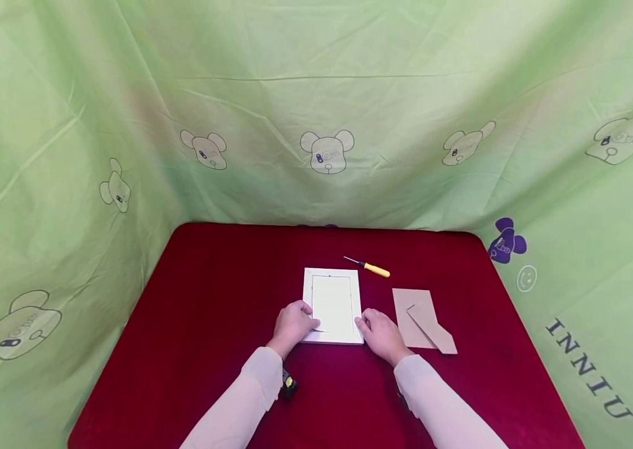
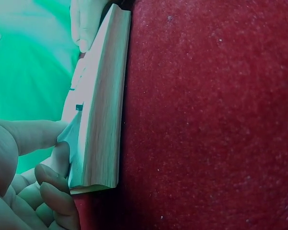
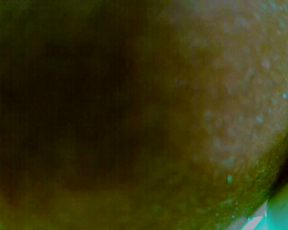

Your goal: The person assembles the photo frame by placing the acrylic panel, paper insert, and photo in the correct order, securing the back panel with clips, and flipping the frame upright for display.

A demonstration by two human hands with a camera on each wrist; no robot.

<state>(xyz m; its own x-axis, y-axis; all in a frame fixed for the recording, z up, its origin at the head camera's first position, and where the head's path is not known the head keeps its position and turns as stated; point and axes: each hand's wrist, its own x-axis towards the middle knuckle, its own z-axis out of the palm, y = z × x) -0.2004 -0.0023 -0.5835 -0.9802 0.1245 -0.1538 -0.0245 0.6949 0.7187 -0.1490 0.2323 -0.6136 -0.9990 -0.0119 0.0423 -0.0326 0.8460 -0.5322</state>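
Left hand (image 2: 19, 201) pinches sheet (image 1: 333, 302) inside frame (image 1: 355, 293)

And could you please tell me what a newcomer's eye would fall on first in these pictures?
Probably the white frame, bright against the dark red tabletop, flanked by the person's left fingers and right fingers. After that, perhaps the yellow-handled screwdriver beyond the frame's far right corner, and the tan board lying to the right, past the right fingers.
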